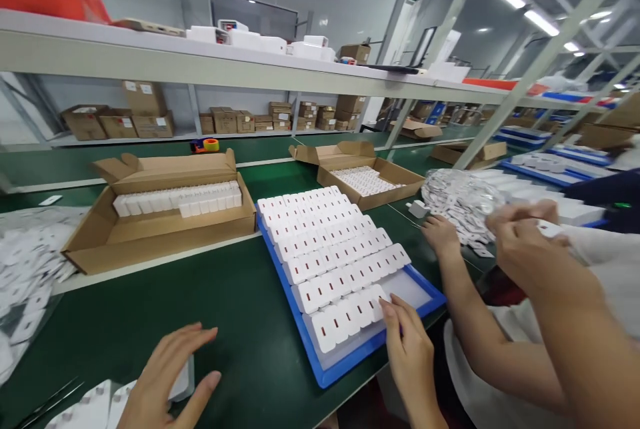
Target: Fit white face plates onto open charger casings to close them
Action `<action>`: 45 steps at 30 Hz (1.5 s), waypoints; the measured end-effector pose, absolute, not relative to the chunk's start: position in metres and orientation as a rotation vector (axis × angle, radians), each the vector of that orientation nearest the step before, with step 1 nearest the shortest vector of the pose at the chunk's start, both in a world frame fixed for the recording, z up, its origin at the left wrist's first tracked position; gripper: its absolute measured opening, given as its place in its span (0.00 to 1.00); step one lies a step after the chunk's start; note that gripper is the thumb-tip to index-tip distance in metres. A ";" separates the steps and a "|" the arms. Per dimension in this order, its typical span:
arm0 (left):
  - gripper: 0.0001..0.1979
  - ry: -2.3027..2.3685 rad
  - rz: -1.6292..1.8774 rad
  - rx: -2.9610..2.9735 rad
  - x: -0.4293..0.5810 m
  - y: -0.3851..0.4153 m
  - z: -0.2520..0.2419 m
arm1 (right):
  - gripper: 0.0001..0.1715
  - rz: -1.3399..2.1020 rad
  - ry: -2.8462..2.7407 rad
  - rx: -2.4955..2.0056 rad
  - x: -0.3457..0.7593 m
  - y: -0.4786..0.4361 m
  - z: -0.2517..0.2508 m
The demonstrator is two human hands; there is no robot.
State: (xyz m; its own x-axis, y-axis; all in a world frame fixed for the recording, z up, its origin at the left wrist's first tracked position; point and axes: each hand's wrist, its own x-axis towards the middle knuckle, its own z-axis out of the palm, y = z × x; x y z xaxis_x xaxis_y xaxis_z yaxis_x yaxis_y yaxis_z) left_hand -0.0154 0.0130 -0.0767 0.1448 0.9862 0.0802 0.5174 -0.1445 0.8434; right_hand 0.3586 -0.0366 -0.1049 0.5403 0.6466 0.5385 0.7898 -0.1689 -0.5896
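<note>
A blue-rimmed tray (296,322) lies on the green bench, holding tight rows of white block-shaped parts (325,249), each with a small red slot. My right hand (407,356) is at the tray's near corner, its fingertips against the end of the last row. Whether those fingers grip a part is hidden. My left hand (167,376) hovers over the bench at lower left, fingers apart and holding nothing. Just beyond it stands a white piece (181,379), and clear-wrapped white parts (85,412) lie near its heel. Dark tweezers (47,402) lie further left.
Two open cardboard boxes (160,216) (370,176) of white parts stand beyond the tray. Bagged white parts (30,269) heap at left. A co-worker's hands (525,236) work over a shiny pile (465,202) at right. Shelves of cartons run behind.
</note>
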 end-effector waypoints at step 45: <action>0.14 1.277 2.116 1.072 -0.129 -0.086 -0.031 | 0.19 0.513 -3.110 -1.067 -0.130 0.116 -0.063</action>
State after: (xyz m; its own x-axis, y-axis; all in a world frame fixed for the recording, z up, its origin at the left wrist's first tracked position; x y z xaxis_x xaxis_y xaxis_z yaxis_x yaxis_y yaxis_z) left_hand -0.1293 -0.0856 -0.0313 -0.6005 0.6987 0.3890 0.0185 -0.4741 0.8803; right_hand -0.1300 0.1160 -0.0629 -0.7787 0.5659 -0.2709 0.6229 0.7488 -0.2265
